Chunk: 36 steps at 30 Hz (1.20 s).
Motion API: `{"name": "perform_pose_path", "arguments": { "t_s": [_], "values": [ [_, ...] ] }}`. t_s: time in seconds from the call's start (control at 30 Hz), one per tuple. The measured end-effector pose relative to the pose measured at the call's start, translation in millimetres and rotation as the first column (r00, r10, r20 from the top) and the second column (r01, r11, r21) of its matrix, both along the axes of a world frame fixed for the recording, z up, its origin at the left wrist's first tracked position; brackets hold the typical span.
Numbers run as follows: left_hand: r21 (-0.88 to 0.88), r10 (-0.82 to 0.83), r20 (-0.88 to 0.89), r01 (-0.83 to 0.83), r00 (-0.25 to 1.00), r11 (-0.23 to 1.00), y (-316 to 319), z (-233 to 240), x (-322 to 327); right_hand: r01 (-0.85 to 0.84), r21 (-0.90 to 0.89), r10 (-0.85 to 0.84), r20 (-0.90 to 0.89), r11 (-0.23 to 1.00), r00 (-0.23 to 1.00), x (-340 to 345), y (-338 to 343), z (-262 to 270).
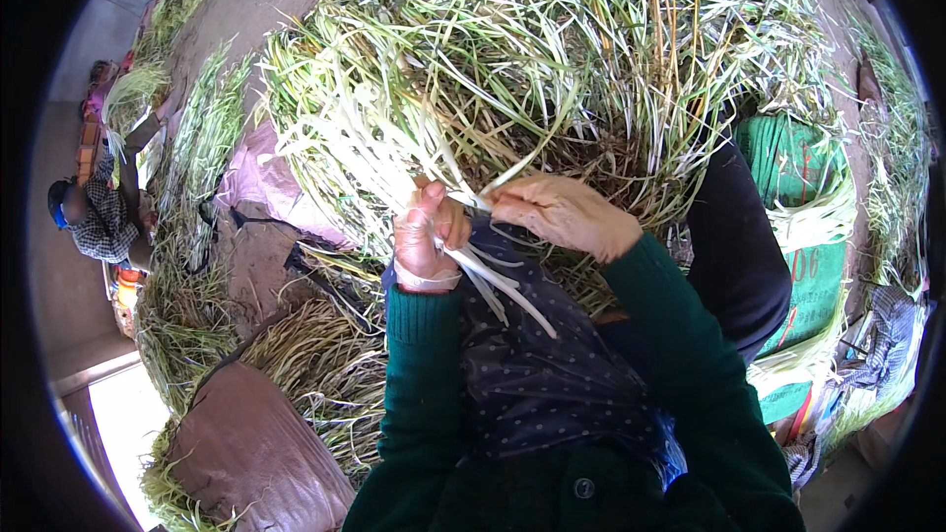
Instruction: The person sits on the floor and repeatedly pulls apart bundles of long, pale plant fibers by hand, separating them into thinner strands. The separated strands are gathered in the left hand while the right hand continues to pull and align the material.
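Observation:
Long green and white leafy stalks [458, 89] lie in a large tangled heap before me, with brown roots or dry matter in its middle. My left hand [430, 236], in a thin translucent glove, is closed around a small bunch of stalks; their pale ends [510, 284] stick out below it over a dark dotted apron [539, 377]. Close on its right, my right hand [565, 214], also gloved, pinches a pale stalk between thumb and fingers. The fingertips of the right hand are partly hidden.
Pale stalks lie across green woven sacks [809, 273] at right. A pinkish sheet [277, 185] lies left of the heap, and a brown covered bundle [259, 451] at lower left. Another person [107, 218] is at far left, near more stalks [203, 133].

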State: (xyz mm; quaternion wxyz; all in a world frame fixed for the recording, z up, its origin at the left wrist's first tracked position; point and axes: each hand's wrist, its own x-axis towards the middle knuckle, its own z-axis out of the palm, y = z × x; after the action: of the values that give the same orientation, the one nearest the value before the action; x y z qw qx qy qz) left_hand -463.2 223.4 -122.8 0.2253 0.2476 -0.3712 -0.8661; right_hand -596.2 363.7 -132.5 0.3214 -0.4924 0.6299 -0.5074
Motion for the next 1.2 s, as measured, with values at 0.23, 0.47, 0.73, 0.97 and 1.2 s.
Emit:
{"name": "perform_pose_path", "arguments": {
  "t_s": [0.23, 0.47, 0.73, 0.97, 1.2],
  "values": [
    [-0.101, 0.072, 0.135, -0.058, 0.988, 0.993, 6, 1, 1, 0.089, 0.13, -0.156, 0.723, 0.987, 0.673, 9, -4, -11],
    [-0.172, 0.241, 0.369, -0.189, 0.898, 0.967, 45, 5, -6, 0.308, 0.13, -0.333, 0.435, 0.943, 0.837, 32, -6, -12],
    [-0.146, 0.332, 0.358, -0.299, 0.873, 0.943, 43, 6, -9, 0.293, 0.074, -0.249, 0.739, 0.953, 0.626, 24, -7, -22],
    [-0.164, 0.327, 0.082, -0.311, 0.942, 0.936, 2, 3, 15, 0.73, 0.367, -0.805, 0.107, 0.577, 0.583, -47, 58, -70],
    [-0.043, 0.38, 0.002, -0.379, 0.925, 0.924, -23, 6, 29, 0.889, 0.299, -0.9, -0.158, 0.348, 0.405, -66, 98, -105]
  ]
}}
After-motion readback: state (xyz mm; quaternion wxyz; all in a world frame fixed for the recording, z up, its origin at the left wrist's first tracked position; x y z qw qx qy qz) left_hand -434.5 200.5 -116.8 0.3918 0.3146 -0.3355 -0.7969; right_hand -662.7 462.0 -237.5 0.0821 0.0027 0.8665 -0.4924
